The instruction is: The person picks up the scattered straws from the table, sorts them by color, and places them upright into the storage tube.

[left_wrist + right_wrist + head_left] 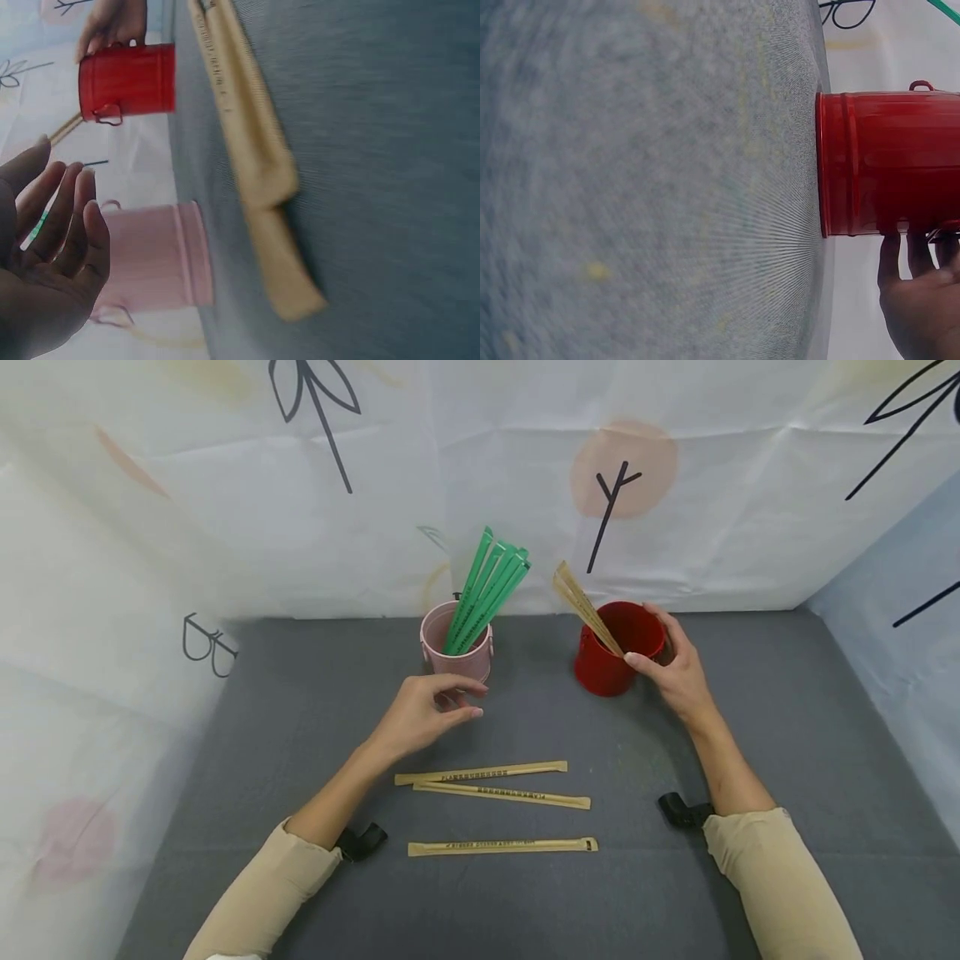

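My right hand point(678, 672) holds the small red bucket point(602, 677) by its right side, the thumb at the near rim and the fingers against the wall. Tan paper-wrapped straws point(585, 608) lean out of that bucket to the left. My left hand point(423, 714) hovers just in front of the pink bucket point(433, 643), fingers loosely bent and holding nothing; the left wrist view shows its palm point(52, 292) bare. Several green-wrapped straws point(487, 597) stand in the pink bucket. Two tan straws point(480, 772) lie overlapping on the table, and a third tan straw point(502, 847) lies nearer.
A grey cloth point(315, 693) covers the table. White patterned fabric point(495, 468) hangs behind it and along both sides. Both buckets stand near the back edge, with a gap between them. Black wrist mounts point(363, 843) stick out from both forearms.
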Motion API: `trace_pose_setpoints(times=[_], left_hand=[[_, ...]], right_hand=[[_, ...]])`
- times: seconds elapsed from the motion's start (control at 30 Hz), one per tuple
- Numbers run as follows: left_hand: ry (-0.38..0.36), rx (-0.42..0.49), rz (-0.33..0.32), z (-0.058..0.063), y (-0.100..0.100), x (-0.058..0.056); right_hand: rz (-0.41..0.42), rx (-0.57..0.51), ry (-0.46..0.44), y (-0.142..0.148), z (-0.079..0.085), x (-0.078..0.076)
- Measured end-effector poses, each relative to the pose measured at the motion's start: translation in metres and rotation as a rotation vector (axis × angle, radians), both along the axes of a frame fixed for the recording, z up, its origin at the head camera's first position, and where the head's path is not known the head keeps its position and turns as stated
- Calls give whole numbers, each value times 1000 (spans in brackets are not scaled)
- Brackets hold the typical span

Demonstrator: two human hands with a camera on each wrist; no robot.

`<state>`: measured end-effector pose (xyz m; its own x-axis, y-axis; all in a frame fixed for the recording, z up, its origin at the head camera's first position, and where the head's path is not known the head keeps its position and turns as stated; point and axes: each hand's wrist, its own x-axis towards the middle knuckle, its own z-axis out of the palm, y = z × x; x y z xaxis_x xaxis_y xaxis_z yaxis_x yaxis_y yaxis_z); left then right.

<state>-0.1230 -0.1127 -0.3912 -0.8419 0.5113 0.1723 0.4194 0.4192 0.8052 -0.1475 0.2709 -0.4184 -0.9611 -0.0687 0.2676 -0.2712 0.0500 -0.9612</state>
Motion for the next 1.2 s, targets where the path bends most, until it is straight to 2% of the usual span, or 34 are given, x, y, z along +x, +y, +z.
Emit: trace_pose_setpoints(times=[0.27, 0.4, 0.6, 0.77, 1.0, 1.2], left_hand=[[-43, -167, -18, -22, -17, 11], [-59, -204, -26, -30, -25, 18], [-63, -226, -39, -32, -41, 28], [-82, -284, -93, -30, -54, 33], [-114, -341, -171, -34, -65, 35], [-83, -329, -222, -34, -71, 35]], right_hand=[[4, 6, 8, 1, 0, 0], [10, 6, 1, 1, 0, 1], [-4, 16, -6, 1, 1, 0], [-6, 19, -13, 1, 1, 0], [-6, 14, -12, 0, 1, -1], [-16, 20, -4, 0, 0, 0]])
